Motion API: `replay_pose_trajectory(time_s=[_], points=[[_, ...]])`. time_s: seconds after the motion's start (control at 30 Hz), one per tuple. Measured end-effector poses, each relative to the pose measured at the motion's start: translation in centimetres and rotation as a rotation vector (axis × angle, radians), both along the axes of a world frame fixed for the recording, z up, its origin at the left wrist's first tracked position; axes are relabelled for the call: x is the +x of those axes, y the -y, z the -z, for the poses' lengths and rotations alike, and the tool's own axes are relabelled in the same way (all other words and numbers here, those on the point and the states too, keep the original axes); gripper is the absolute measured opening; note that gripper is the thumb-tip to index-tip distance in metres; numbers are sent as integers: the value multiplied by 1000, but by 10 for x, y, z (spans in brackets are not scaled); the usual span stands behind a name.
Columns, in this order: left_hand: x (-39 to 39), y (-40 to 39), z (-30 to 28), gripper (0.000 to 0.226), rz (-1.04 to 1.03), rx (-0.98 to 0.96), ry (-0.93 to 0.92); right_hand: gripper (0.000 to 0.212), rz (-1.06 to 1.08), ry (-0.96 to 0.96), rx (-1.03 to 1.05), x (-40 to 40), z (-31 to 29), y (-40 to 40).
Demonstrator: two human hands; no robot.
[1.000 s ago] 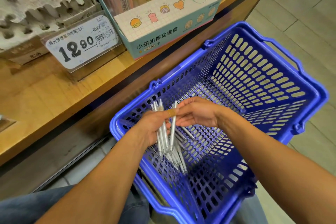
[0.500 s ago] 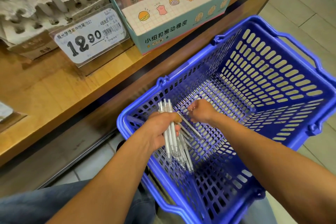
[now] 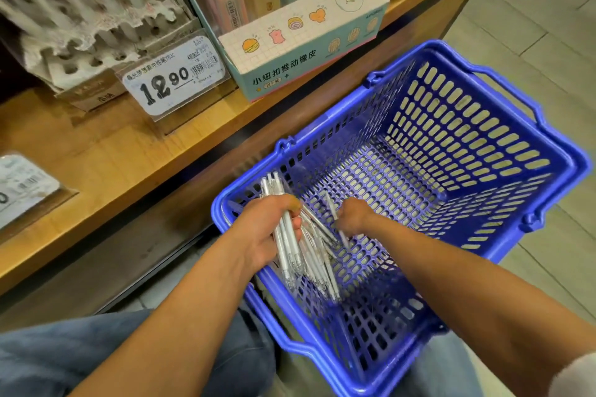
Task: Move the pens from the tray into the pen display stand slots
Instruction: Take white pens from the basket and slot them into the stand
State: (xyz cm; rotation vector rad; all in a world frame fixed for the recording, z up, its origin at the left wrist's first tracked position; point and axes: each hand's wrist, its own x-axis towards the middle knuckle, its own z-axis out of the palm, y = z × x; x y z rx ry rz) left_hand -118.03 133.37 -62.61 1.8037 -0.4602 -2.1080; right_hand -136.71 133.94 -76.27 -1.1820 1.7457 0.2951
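The left hand (image 3: 267, 232) has its fingers wrapped round a bundle of white pens (image 3: 285, 235), held roughly upright with the capped or clicker ends sticking out above the fist and the tips fanning out below — a gathering grip, by the look of it, so that many can be carried to the shelf in one go instead of singly. The right hand (image 3: 353, 215) reaches down to the floor of the blue shopping basket (image 3: 483, 235), which serves as the tray here, and its curled fingers pinch a single pen (image 3: 335, 219) that slants across the mesh; most likely it is being added to the bundle. More loose pens (image 3: 325, 267) lie in a heap in the near-left corner of the basket, just below the left fist, so the collecting is not yet finished. The pens are slim, white or pale grey, all alike, with clearer tips; blur hides finer detail. The basket sits close to the person's knees, right by the wooden shelf (image 3: 96, 171), which keeps the carry short. Up on that shelf, at the far left, stands the pen display stand (image 3: 80, 42), pale and full of holes, with a price tag (image 3: 174, 80) reading 12.90 in front and an eraser box (image 3: 306, 39) beside it.
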Motion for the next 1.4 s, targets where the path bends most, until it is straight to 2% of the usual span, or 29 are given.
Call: replay_pose_trajectory(time_s=[0.1, 0.17, 0.23, 0.27, 0.37, 0.4, 0.5, 0.57, 0.63, 0.67, 0.73, 0.8, 0.83, 0.87, 0.97, 1.03, 1.13, 1.2, 1.3, 1.4], points=[[-1, -6, -11, 15, -13, -24, 11, 10, 277, 426, -19, 2, -52, -4], [1, -9, -16, 17, -26, -29, -15, 15, 387, 714, -62, 5, -94, -10], [4, -13, -23, 19, -39, -39, -78, 16, 454, 895, -124, 12, -131, -16], [5, -15, -26, 20, -46, -51, -123, 16, 465, 922, -159, 18, -147, -19], [8, -17, -34, 20, -59, -68, -339, 16, 434, 925, -244, 43, -172, -27], [8, -17, -35, 19, -60, -77, -356, 16, 421, 928, -260, 51, -175, -28], [12, -15, -35, 17, -121, -113, -257, 17, 365, 948, -289, 62, -166, -24], [16, -11, -33, 6, -176, -139, -122, 11, 320, 948, -223, 55, -156, -19], [21, -6, -28, 11, -198, -137, -8, 9, 349, 967, -111, 41, -132, -13], [25, -5, -26, 11, -197, -131, 13, 8, 397, 921, -74, 36, -116, -13], [30, -5, -25, 12, -172, -118, -2, 4, 387, 639, -58, 31, -75, -11], [34, -5, -26, 12, -134, -106, -17, 3, 83, 227, -1, 34, -36, -15], [37, -5, -27, 11, -119, -102, -19, 7, -50, 67, 16, 38, -19, -19], [39, -6, -28, 10, -111, -102, -19, 7, -80, -25, 25, 41, -7, -23], [49, -5, -31, 5, -100, -116, -24, 35, -151, -99, 40, 47, 15, -30], [53, -5, -33, 9, -85, -106, -27, 37, -184, -121, 30, 51, 20, -29], [50, -4, -36, 11, -79, -107, -36, 40, -186, -115, -68, 50, 13, -24], [46, -5, -37, 6, -80, -115, -31, 44, -99, -11, -89, 44, -4, -14], [44, -6, -37, 5, -68, -129, -30, 24, 300, 315, -194, 33, -50, -1], [41, -6, -39, 14, -47, -140, -46, 12, 406, 670, -219, 29, -112, 11]])
